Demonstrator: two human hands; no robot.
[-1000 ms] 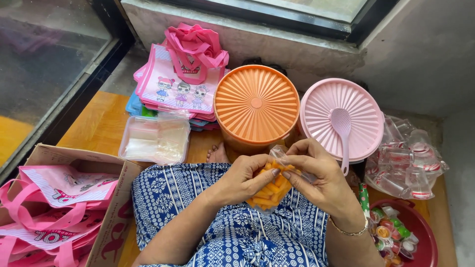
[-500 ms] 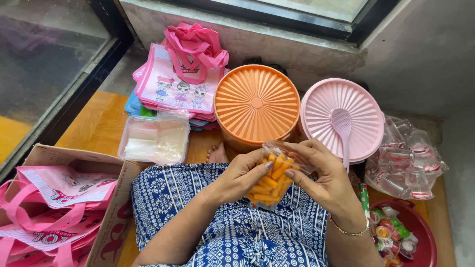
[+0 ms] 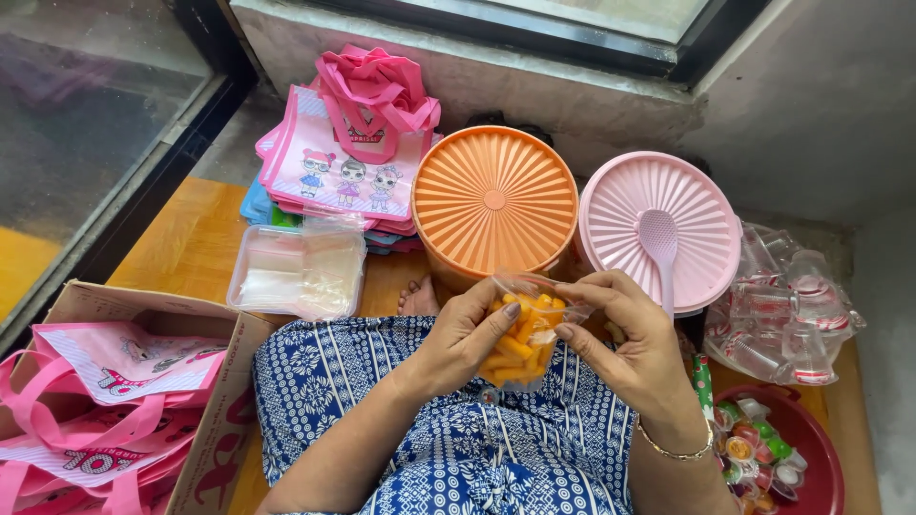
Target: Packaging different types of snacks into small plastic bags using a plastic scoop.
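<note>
Pink tote bags [image 3: 95,401] fill the cardboard box [image 3: 215,420] at far left, and I'm panning across now: a clear tray of plastic sleeves [image 3: 301,270] on the wooden floor, a stack of pink printed bags [image 3: 348,162] behind it. Centre frame, my left hand [image 3: 465,336] cups the small clear bag of orange snack sticks [image 3: 522,336] from the side, fingers curled round it, thumb pressing the plastic. It sits over the blue patterned lap, just in front of the orange ribbed container [image 3: 494,200]. My right hand [image 3: 625,334] pinches the bag's open mouth between thumb and forefinger. I'd judge the trick here is keeping the mouth gathered high so the sticks stay down, with a steady grip underneath. Further right, the pink lidded tub [image 3: 701,205] with a pink spoon [image 3: 660,250] on it, a bag of clear cups [image 3: 787,305], and a red bowl of jelly cups [image 3: 816,458]
</note>
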